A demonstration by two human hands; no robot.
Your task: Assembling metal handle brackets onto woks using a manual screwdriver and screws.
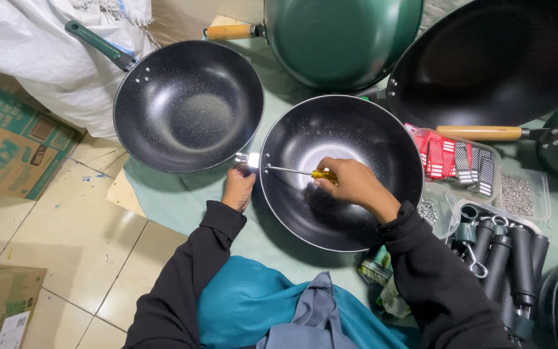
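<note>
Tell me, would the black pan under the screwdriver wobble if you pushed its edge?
Probably yes. The black pan has a rounded bowl shape, so it would likely rock rather than sit flat. The left hand holds its rim, perhaps to steady it while the right hand works the screwdriver. It looks like metal, so stiff and fairly heavy.

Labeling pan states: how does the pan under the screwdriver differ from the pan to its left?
The near pan has no handle, only a small metal bracket at its rim, pinched by the left hand; the far pan already carries a green handle. The near pan has the right hand driving a yellow-handled screwdriver inside it; the far pan lies untouched. Both are black, speckled inside, and sit upright on the green cloth.
</note>
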